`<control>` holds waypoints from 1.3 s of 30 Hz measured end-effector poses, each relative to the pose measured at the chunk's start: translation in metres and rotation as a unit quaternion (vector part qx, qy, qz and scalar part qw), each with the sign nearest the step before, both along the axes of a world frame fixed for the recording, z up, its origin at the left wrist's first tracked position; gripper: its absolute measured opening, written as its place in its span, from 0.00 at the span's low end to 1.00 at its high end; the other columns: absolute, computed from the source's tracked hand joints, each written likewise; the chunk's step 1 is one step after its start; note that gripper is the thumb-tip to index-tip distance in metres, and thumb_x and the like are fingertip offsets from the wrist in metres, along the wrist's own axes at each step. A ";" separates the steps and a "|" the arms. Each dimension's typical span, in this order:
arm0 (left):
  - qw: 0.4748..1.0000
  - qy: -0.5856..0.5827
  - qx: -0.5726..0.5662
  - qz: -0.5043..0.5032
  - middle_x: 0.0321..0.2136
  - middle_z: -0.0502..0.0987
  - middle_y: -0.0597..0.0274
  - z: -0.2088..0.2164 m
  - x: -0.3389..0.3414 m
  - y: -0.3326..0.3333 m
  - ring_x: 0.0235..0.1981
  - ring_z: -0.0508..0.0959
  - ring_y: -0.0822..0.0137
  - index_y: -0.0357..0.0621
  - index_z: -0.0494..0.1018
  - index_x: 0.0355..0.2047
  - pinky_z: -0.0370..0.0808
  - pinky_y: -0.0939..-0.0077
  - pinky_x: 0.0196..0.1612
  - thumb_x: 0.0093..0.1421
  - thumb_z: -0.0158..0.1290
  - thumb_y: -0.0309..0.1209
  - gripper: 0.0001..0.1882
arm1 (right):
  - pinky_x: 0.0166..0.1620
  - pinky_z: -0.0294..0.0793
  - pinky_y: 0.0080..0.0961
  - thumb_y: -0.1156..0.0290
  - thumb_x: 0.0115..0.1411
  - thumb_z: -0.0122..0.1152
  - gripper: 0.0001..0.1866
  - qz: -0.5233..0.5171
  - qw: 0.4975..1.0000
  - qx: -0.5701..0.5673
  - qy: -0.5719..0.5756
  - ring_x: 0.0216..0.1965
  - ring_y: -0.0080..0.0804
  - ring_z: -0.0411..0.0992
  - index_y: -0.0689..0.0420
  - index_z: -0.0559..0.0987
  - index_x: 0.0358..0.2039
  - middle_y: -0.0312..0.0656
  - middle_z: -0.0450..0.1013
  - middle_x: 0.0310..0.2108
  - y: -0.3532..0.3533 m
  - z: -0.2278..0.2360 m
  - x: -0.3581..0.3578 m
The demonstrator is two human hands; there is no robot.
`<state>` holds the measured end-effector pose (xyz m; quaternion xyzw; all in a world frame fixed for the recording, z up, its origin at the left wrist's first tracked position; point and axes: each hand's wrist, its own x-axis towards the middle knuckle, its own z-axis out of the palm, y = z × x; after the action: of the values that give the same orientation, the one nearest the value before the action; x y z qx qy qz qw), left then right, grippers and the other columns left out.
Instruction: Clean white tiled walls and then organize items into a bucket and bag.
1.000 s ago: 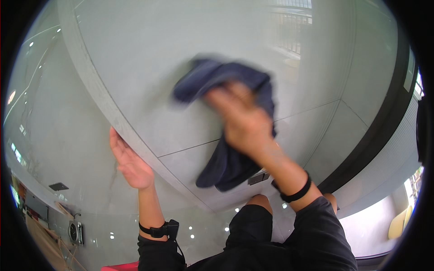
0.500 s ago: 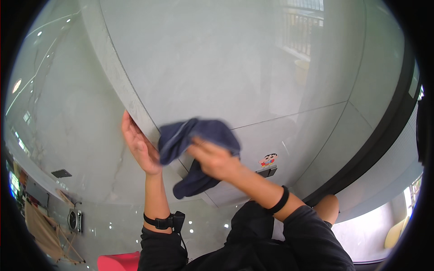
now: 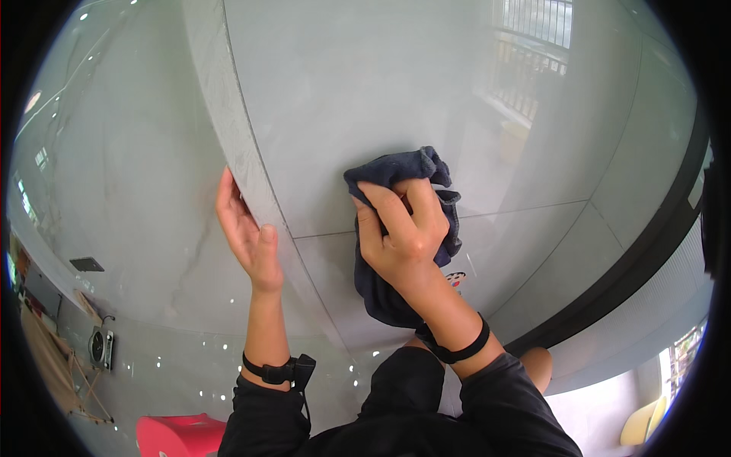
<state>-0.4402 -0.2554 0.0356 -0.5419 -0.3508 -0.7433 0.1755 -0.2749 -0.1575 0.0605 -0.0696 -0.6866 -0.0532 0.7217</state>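
A dark blue cloth [image 3: 378, 292] is held by the right hand [image 3: 407, 236] against the grey tiled wall [image 3: 365, 76], near the wall's left edge and over a thin tile seam [image 3: 525, 209]. A fold is pinched between the thumb and the bent fingers, and the rest is bunched under the palm, maybe so that it is kept from slipping. The left hand [image 3: 249, 240] is set at the pale edge strip [image 3: 247, 167], along the wall's left edge, with its fingers loosely side by side and its thumb held apart. Nothing is gripped by it; it seems to be put there to keep the body steady, but how hard it is pressed cannot be told. The middle of the cloth is hidden by the right hand, and some fingertips are tucked into the folds. A small sticker [image 3: 455, 279] is partly covered by the right forearm [image 3: 442, 305], so its whole picture cannot be seen. The red seat [image 3: 179, 434] is cut off at the bottom of the view. Well to the left of the edge strip, a flat dark plate [image 3: 87, 264] is seen, but what it is cannot be made out.
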 end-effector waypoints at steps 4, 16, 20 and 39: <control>1.000 0.011 0.000 0.006 0.70 0.55 0.46 0.001 0.001 -0.007 0.71 0.56 0.55 0.30 0.48 0.71 0.54 0.59 0.71 0.68 0.48 0.52 0.44 | 0.23 0.65 0.28 0.83 0.40 0.71 0.13 0.014 0.999 -0.012 -0.044 0.21 0.33 0.67 0.58 0.85 0.30 0.39 0.65 0.23 0.000 -0.056 0.013; 0.998 0.005 0.029 -0.049 0.70 0.55 0.46 0.001 -0.005 0.003 0.71 0.57 0.56 0.29 0.48 0.71 0.53 0.60 0.71 0.68 0.50 0.49 0.44 | 0.23 0.67 0.28 0.81 0.37 0.69 0.15 0.009 0.997 0.007 -0.071 0.22 0.35 0.68 0.56 0.84 0.29 0.39 0.67 0.25 -0.002 -0.050 0.008; 1.000 -0.019 0.015 0.010 0.71 0.52 0.44 -0.003 -0.013 0.007 0.71 0.55 0.53 0.29 0.47 0.71 0.50 0.57 0.72 0.65 0.53 0.45 0.45 | 0.24 0.66 0.29 0.80 0.38 0.68 0.16 0.004 0.999 0.033 -0.025 0.24 0.35 0.69 0.55 0.84 0.32 0.38 0.69 0.27 -0.001 0.011 0.001; 0.993 -0.005 -0.005 0.121 0.72 0.53 0.49 0.003 -0.012 -0.001 0.72 0.55 0.54 0.32 0.51 0.71 0.52 0.59 0.72 0.69 0.42 0.37 0.34 | 0.71 0.49 0.41 0.64 0.71 0.50 0.29 -0.170 0.895 -0.355 0.208 0.71 0.59 0.51 0.63 0.60 0.69 0.62 0.51 0.71 0.184 -0.134 0.210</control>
<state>-0.4518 -0.2567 0.0384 -0.4925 -0.4187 -0.7173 0.2600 -0.0651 0.0261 -0.0733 -0.4469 -0.4713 0.0879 0.7552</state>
